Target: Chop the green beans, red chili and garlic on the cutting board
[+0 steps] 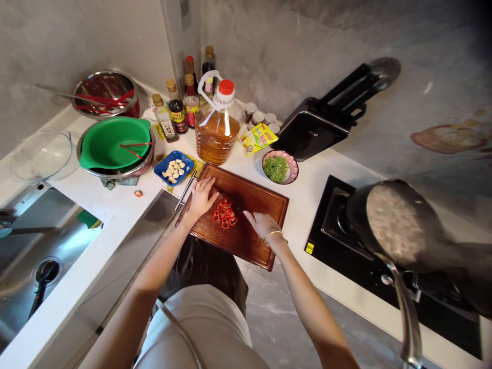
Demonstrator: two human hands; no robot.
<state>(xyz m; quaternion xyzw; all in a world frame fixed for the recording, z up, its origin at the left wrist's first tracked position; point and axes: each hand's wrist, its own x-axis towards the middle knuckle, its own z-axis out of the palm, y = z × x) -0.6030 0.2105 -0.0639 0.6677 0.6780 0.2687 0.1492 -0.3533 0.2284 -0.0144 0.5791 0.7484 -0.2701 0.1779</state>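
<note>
On the brown wooden cutting board (253,241) lies a small heap of sliced red chili pepper (225,214). My left hand (203,196) rests at the board's left side, beside the slices, with its fingers spread and nothing in them. Right of the heap, my right hand (263,224) is closed around the handle of a knife (237,207); only a dark, thin part of it shows, low over the board by the pepper. Just beyond the board's left corner is a blue dish (158,168) of peeled garlic cloves (175,171).
Behind the board stand a large oil jug (218,134), several sauce bottles (177,110), a yellow packet (257,138) and a bowl of shredded greens (275,169). A steaming pan (355,212) sits on the right stove. Left are a green colander (115,136) and the sink (23,256).
</note>
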